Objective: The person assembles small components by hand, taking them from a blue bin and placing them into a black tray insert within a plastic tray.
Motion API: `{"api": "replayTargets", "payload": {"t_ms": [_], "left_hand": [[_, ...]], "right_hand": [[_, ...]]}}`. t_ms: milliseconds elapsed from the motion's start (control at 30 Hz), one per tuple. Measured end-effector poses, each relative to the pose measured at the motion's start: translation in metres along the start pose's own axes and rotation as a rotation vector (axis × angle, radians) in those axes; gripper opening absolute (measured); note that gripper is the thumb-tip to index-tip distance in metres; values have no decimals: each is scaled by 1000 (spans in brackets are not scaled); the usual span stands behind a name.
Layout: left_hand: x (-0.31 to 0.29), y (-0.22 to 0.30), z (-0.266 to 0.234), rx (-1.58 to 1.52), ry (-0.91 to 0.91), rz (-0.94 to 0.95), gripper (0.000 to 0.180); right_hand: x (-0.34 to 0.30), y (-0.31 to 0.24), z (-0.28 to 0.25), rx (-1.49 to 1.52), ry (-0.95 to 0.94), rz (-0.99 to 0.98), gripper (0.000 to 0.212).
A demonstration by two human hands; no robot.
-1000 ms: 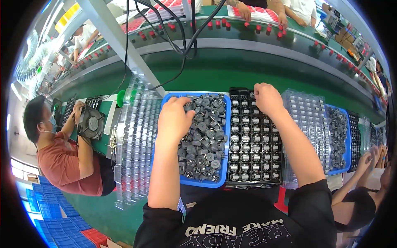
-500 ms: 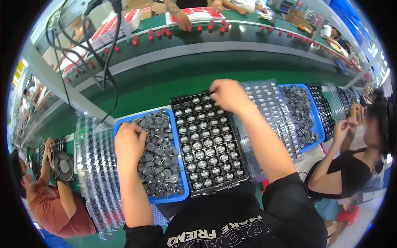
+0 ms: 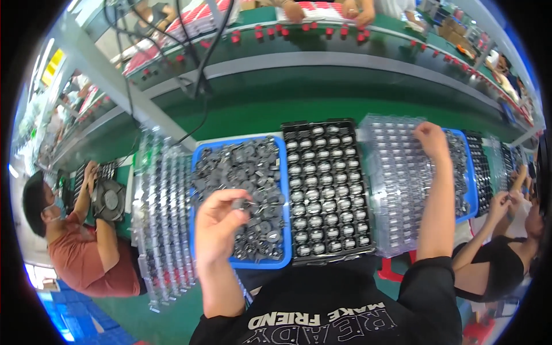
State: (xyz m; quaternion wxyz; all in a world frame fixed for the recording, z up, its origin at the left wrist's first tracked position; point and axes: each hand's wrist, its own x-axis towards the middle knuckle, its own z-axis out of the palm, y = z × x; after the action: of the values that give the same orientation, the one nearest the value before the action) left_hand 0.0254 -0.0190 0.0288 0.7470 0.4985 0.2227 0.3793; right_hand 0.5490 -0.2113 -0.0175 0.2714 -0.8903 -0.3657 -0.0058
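Observation:
My left hand (image 3: 221, 227) is over the near left part of a blue bin (image 3: 287, 201), pinching a small dark grey round part with thin metal pins (image 3: 244, 204). Loose parts of the same kind (image 3: 253, 155) fill the bin. Beside it lies a black tray (image 3: 294, 127) whose pockets hold rows of small parts with silvery tops. Further right, my right hand (image 3: 431, 139) is at the far right corner of a stack of clear plastic trays (image 3: 394, 190) with silvery pieces in rows. Its fingers are closed together; whatever they hold is too small to make out.
Layered clear trays (image 3: 164, 213) stand left of the bin. A second blue bin (image 3: 468, 190) is beyond the clear stack. A metal post (image 3: 123, 86) and hanging cables (image 3: 201, 69) rise at the far left. Co-workers sit on both sides; a fan (image 3: 109, 200) faces the left one.
My right hand has gone from the black tray's far edge to the clear trays on the right. My left hand has come up from the bin, a grey part now showing. The view has shifted.

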Motion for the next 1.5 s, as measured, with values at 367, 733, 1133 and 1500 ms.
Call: {"api": "replayTargets", "payload": {"t_ms": [367,733,1133,1500], "left_hand": [[-23,-18,37,-454,-251,-243,37],[-33,-39,66,-498,-226,-153,39],[-46,-42,73,-338,-225,-9,49],[-45,-41,66,-246,-172,-24,48]], "right_hand": [[-20,-45,-16,26,111,-42,12],[-216,-238,-8,1119,-339,-179,19],[-229,-260,7,814,28,-588,34],[-228,-258,9,892,-181,-428,31]]}}
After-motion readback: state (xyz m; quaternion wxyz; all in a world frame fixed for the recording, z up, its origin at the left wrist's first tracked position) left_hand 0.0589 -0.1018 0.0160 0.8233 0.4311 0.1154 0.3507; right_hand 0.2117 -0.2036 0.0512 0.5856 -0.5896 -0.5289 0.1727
